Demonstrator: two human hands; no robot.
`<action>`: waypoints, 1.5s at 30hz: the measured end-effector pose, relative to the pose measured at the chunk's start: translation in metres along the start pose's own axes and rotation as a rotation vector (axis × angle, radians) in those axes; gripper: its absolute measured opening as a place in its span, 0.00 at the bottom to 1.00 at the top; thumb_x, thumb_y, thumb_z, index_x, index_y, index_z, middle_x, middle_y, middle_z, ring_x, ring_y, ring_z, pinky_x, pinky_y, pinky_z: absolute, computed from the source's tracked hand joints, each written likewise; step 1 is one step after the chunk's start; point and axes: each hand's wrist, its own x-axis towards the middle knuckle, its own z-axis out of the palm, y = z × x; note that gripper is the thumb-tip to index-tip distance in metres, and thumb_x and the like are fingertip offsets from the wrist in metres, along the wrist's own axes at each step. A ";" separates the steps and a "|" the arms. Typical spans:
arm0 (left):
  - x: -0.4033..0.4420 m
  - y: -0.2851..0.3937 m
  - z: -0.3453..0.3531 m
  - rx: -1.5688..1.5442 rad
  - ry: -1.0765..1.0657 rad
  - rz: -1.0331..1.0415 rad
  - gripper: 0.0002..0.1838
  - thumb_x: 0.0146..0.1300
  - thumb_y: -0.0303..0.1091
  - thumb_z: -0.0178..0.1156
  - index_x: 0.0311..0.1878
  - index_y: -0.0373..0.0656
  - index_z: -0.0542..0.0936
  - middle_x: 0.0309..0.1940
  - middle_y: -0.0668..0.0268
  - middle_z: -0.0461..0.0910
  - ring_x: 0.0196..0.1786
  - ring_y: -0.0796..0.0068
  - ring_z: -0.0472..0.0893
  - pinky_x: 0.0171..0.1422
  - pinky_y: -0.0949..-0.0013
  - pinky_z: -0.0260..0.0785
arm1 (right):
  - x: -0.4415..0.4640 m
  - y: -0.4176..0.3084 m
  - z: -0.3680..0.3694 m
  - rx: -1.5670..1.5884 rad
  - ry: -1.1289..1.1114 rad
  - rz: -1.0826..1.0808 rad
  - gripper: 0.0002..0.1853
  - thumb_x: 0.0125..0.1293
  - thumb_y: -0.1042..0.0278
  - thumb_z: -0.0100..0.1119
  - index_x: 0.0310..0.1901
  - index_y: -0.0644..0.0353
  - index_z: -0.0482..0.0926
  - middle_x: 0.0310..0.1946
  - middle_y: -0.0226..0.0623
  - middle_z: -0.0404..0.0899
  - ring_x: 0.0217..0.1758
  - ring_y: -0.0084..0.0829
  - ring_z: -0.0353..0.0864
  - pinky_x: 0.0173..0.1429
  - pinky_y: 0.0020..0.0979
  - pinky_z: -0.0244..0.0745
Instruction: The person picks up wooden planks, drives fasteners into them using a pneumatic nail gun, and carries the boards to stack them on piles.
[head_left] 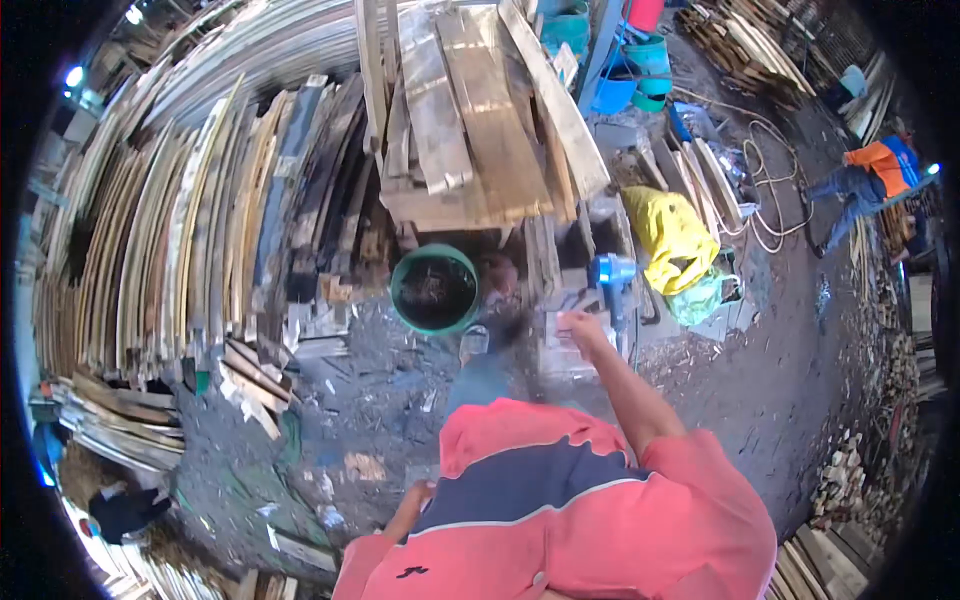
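My right hand (pixel 577 332) reaches forward over a small pale wooden surface (pixel 570 362). Its fingers look curled together, and whatever may be in them is too small and blurred to make out. Just beyond it, to the right, stands a tool with a blue head (pixel 612 268) and a dark body. Low at my left side, my left hand (pixel 420 492) shows only in part beside my shirt, and its fingers are hidden. A green bucket (pixel 446 326) with dark contents sits in front of me, left of my right hand.
Old boards (pixel 490 120) are piled ahead. Long planks (pixel 190 220) stand in rows on the left. A yellow sack (pixel 668 235) and a green bag (pixel 700 297) lie right. A hose (pixel 768 180) loops on the floor near a person in orange (pixel 882 165). Wood scraps litter the ground.
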 end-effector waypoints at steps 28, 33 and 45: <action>0.091 0.422 0.134 1.142 -0.252 0.299 0.27 0.55 0.45 0.60 0.56 0.43 0.75 0.37 0.50 0.82 0.42 0.55 0.82 0.47 0.59 0.72 | 0.022 -0.224 0.171 0.493 0.098 -0.237 0.09 0.62 0.70 0.58 0.42 0.63 0.74 0.40 0.39 0.78 0.41 0.38 0.81 0.46 0.46 0.80; 0.096 0.471 0.220 0.961 -0.375 0.495 0.22 0.63 0.46 0.56 0.53 0.39 0.75 0.39 0.57 0.81 0.42 0.65 0.80 0.48 0.62 0.71 | -0.057 -0.202 0.159 0.557 0.117 -0.214 0.18 0.60 0.70 0.60 0.49 0.69 0.72 0.41 0.40 0.78 0.45 0.34 0.80 0.52 0.38 0.77; 0.011 0.541 0.377 -0.259 -0.534 0.030 0.22 0.63 0.36 0.59 0.57 0.37 0.71 0.47 0.59 0.79 0.47 0.65 0.80 0.52 0.59 0.75 | -0.154 -0.110 0.105 0.357 0.095 0.014 0.22 0.60 0.67 0.63 0.54 0.68 0.73 0.41 0.36 0.80 0.40 0.27 0.80 0.47 0.32 0.77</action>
